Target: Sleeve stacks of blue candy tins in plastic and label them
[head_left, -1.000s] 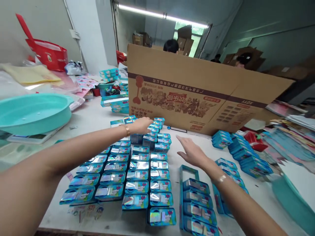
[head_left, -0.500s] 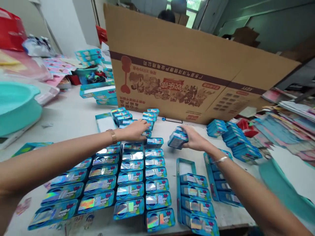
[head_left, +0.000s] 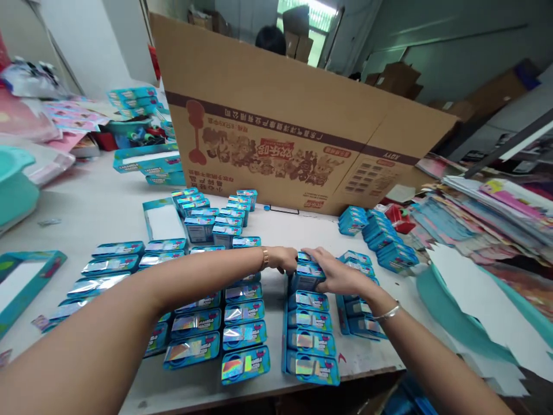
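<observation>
My right hand [head_left: 334, 271] is closed around a pair of small blue boxes [head_left: 307, 281] with shiny windows on top, over the far end of a shallow blue tray [head_left: 285, 346]. My left hand [head_left: 283, 259] presses against the left side of these boxes, its fingers curled; what they grip, if anything, is hidden. Nearer to me, several like boxes [head_left: 310, 340] stand in a row in the tray. Left of it, under my left forearm, more blue boxes [head_left: 244, 334] stand in long rows on the white table [head_left: 276, 374].
A large flat cardboard box [head_left: 268, 115] stands upright along the back. Another part-filled tray [head_left: 363, 325] lies to the right, near stacked boxes [head_left: 389, 245]. An empty blue tray [head_left: 166, 219] lies back left. Teal basins [head_left: 444, 311] flank the table.
My right hand has brought the blue boxes down to the tray. My left hand has moved right from the back rows to meet them. The view has shifted to the right.
</observation>
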Motion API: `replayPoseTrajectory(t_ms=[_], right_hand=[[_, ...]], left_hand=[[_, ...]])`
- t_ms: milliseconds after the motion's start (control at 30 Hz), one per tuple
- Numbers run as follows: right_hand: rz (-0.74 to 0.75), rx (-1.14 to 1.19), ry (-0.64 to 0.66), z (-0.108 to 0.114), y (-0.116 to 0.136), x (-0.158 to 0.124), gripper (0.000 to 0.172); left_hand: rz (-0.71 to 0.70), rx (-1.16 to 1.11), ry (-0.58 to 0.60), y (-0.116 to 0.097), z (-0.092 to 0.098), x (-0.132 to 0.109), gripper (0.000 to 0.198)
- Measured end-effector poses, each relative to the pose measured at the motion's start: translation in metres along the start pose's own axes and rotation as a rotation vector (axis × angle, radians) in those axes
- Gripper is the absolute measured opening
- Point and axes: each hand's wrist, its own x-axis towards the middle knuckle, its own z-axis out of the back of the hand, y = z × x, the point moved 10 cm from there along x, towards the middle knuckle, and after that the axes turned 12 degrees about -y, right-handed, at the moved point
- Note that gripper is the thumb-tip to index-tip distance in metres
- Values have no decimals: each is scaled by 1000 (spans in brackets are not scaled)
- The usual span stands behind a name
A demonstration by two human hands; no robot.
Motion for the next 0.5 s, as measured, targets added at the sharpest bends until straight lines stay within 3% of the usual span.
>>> replayPoseTrajectory(t_ms=[167,267,433,500], right_hand=[[25,42,-21,-10,-5,-1,95],[34,101,2,-26,-9,-10,85],[-60,-28,-230,-38,-19,-21,73],[-39,-3,-244,-47,-20,-20,73]], left_hand=[[61,-32,76,14,-4,-1,24],[50,-31,72,14,-8,-1,26],[21,90,25,-1,-15,-4,13],[35,156,29,-2,-15,-3,12]])
